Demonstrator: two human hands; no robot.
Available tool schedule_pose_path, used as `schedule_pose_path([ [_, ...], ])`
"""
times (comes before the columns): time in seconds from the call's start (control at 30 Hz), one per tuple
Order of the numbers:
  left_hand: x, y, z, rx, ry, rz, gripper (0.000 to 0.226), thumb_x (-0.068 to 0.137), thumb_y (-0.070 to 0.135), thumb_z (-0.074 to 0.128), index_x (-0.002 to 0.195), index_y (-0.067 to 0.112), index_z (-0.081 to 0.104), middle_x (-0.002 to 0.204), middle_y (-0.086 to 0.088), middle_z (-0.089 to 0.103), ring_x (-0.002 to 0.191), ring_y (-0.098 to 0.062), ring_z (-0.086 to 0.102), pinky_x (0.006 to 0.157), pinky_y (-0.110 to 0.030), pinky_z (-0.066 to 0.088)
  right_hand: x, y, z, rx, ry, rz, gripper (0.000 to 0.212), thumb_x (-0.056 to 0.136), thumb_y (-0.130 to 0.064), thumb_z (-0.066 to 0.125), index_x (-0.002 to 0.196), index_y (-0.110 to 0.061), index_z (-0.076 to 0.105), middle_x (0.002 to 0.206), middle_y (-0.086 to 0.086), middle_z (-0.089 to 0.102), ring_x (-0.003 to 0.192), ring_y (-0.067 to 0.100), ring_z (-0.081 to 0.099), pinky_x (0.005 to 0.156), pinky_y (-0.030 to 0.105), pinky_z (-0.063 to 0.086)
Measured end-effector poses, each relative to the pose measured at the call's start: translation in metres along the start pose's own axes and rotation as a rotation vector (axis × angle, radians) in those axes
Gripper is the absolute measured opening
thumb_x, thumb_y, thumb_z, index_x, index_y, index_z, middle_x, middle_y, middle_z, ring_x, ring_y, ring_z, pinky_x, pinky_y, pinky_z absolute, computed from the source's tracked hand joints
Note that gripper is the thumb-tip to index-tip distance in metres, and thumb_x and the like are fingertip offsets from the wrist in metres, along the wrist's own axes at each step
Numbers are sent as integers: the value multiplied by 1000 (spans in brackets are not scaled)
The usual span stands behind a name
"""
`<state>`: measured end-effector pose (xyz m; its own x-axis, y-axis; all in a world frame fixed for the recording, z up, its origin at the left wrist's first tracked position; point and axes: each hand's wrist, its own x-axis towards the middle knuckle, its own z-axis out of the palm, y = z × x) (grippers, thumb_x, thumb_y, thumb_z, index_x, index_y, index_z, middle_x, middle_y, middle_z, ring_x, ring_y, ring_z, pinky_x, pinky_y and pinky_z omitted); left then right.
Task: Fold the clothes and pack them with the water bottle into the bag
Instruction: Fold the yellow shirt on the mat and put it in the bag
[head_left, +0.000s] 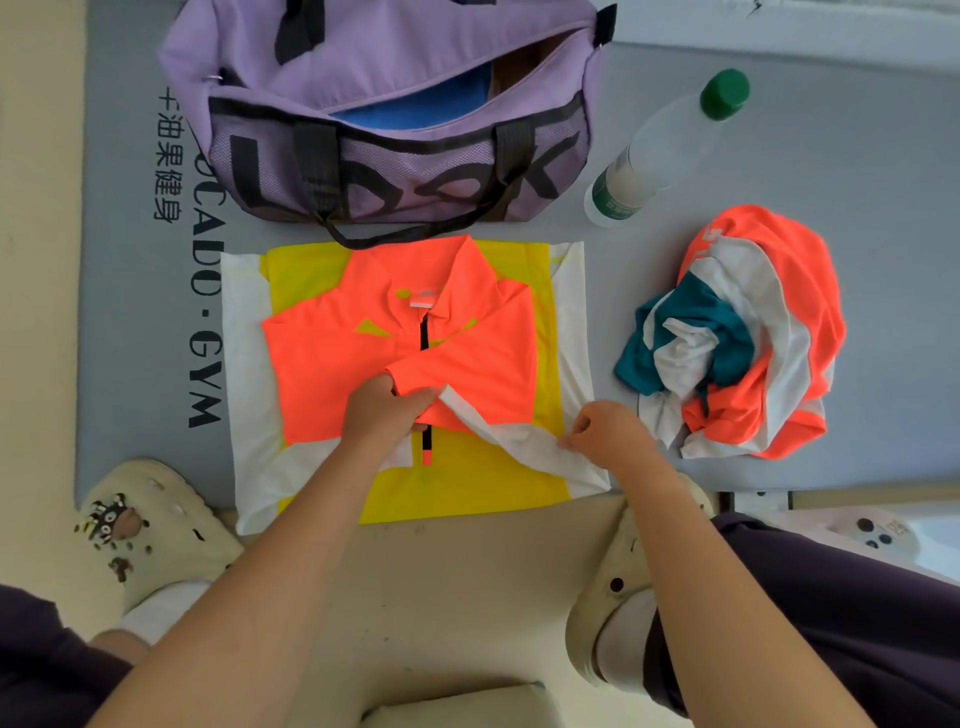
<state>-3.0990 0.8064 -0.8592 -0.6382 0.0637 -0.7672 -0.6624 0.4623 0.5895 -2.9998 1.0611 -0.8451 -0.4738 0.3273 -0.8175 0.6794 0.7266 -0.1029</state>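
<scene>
Orange shirt (332, 364), both hands (384, 410) pinching sleeve (514, 436)

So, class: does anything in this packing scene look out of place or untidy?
Yes: the orange, white and teal garment lies crumpled on the grey mat, right of the flat jersey, not folded.

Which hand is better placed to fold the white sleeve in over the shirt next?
Right, probably. The right hand already pinches the white sleeve at its outer end, while the left hand is pressing the orange sleeve down at the middle of the shirt, holding that fold.
</scene>
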Motion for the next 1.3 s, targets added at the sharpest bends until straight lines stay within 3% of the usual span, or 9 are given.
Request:
schedule_pose_path([
  [0.2, -3, -1, 7, -174, -27, -24, 25, 83, 14, 77, 102, 24, 64, 105, -3, 68, 91, -18, 66, 77, -37, 58, 11, -62, -34, 315, 427, -378, 24, 91, -21, 63, 115, -18, 60, 97, 2, 54, 78, 13, 51, 67, 26, 38],
  [0.27, -4, -5, 7, -250, -25, -76, 35, 84, 3, 72, 117, 10, 65, 113, -11, 68, 98, -23, 67, 89, -42, 56, 21, -84, -49, 241, 389, -471, 35, 93, -18, 59, 128, -23, 56, 105, 6, 50, 84, 19, 55, 73, 31, 44],
  [0.4, -4, -9, 8, -440, -38, -142, 27, 86, 2, 65, 111, 12, 68, 93, -1, 73, 74, -8, 70, 66, -25, 57, 46, -102, -74, -45, 226, -436, 39, 94, -17, 57, 132, -22, 55, 117, 17, 45, 98, 36, 58, 88, 41, 48],
  [0.67, 8, 1, 12, -270, -16, 2, 17, 96, 19, 59, 112, 24, 63, 117, -6, 68, 108, -26, 65, 93, -48, 53, 68, -94, -98, -447, 277, -319, 23, 94, -10, 46, 116, -12, 53, 113, 14, 60, 102, 36, 59, 77, 38, 47],
  [0.87, 18, 9, 14, -105, -35, 118, 15, 92, 15, 65, 102, 26, 64, 92, 13, 67, 80, 1, 61, 61, -7, 46, 72, -96, -103, -318, -41, -371, 45, 87, -38, 63, 129, -24, 56, 115, 5, 50, 110, 27, 53, 85, 31, 41],
  [0.97, 21, 14, 17, -61, -16, 99, 8, 91, 17, 65, 87, 24, 64, 82, 6, 65, 80, -16, 63, 71, -25, 54, 75, -94, -111, -600, 40, -310, 42, 94, -34, 56, 133, -16, 55, 130, 8, 55, 122, 30, 50, 98, 42, 44],
  [1.07, 20, 16, 20, 18, -68, 56, 7, 87, 21, 70, 83, 16, 68, 90, -14, 70, 86, -28, 67, 81, -48, 56, 73, -91, -119, -621, 192, -298, 30, 94, -16, 51, 122, -17, 61, 119, 9, 57, 113, 32, 55, 86, 40, 46],
  [1.2, 18, 15, 24, 127, -39, 116, 23, 89, 25, 66, 88, 2, 65, 82, -18, 67, 73, -28, 62, 79, -53, 53, 65, -88, -113, -553, 67, -323, 37, 92, -28, 57, 127, -16, 57, 123, 11, 56, 114, 32, 54, 88, 36, 46],
  [1.3, 15, 16, 28, 107, -43, 108, 18, 91, 27, 64, 86, 10, 59, 75, -12, 60, 75, -34, 63, 78, -54, 55, 57, -77, -99, -387, 312, -246, 27, 96, -18, 46, 121, -11, 54, 114, 16, 54, 103, 39, 58, 83, 44, 51],
])
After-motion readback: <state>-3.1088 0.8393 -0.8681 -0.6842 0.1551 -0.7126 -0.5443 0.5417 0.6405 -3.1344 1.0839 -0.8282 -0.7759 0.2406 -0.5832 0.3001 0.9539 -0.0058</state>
